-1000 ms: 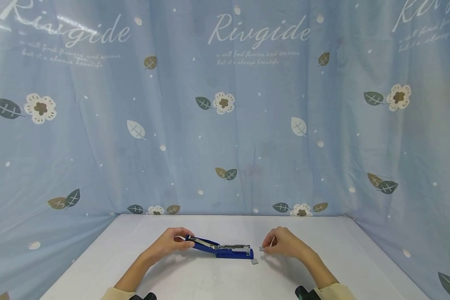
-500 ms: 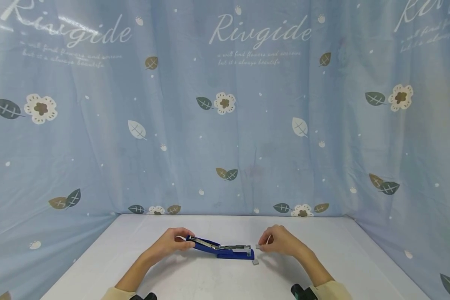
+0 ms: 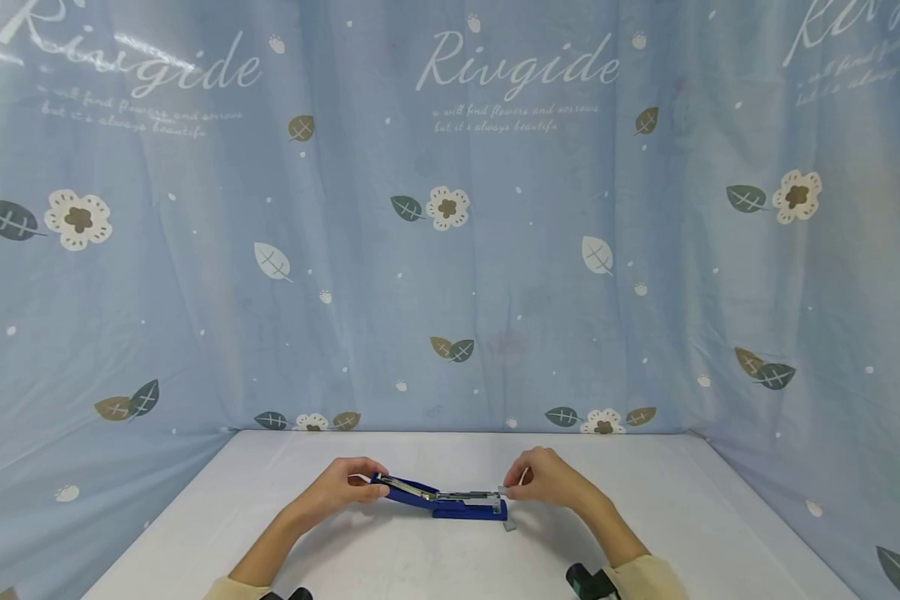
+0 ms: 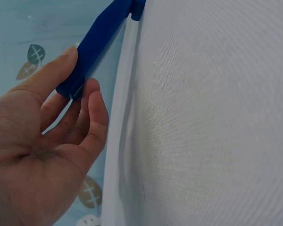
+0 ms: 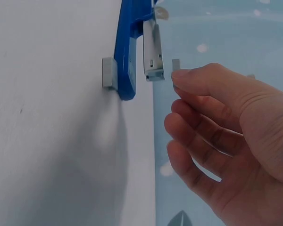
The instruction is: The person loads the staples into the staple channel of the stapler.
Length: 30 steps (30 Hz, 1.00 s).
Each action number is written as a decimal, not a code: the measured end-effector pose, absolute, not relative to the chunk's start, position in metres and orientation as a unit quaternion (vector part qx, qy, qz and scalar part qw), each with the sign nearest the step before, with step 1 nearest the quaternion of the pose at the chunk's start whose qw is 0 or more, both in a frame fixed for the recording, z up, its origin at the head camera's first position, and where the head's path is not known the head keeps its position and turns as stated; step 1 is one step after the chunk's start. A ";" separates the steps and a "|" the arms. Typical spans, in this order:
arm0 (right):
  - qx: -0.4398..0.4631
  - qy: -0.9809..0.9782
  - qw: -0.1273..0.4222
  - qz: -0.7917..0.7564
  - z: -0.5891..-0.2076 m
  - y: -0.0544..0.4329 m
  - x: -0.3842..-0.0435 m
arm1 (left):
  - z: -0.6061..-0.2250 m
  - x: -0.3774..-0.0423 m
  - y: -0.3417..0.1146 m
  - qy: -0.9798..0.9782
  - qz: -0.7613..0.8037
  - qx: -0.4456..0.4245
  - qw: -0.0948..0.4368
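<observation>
A blue stapler [image 3: 468, 509] lies on the white table with its top arm swung back to the left, so the metal staple channel [image 5: 153, 49] is exposed. My left hand [image 3: 347, 481] pinches the end of that raised arm [image 4: 96, 44] between thumb and fingers. Over the stapler's right end, my right hand [image 3: 546, 479] pinches a small grey strip of staples [image 5: 176, 64] between thumb and index finger. In the right wrist view the strip is just beside the channel's tip, apart from it. A second grey staple strip [image 5: 109, 73] lies on the table by the base's right end.
The white table [image 3: 390, 558] runs back to a blue patterned curtain [image 3: 525, 317], which also hangs at both sides. Black wrist devices [image 3: 594, 582] sit near the cream sleeves [image 3: 645, 577].
My right hand has moved left with the staple strip, from beside the stapler to above its right end. The left hand stays on the raised arm, nearly still.
</observation>
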State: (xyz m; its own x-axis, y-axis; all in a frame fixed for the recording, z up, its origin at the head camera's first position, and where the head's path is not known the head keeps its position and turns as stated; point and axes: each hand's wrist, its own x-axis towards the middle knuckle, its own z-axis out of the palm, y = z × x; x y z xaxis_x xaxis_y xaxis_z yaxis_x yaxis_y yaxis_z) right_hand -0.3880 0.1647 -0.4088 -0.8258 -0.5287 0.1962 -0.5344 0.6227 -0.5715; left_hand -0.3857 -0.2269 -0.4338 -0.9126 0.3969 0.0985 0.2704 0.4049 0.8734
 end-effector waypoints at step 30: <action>0.307 -0.896 0.001 0.320 -0.413 0.131 -0.389 | -0.433 -0.384 -0.225 0.830 0.516 0.203 0.060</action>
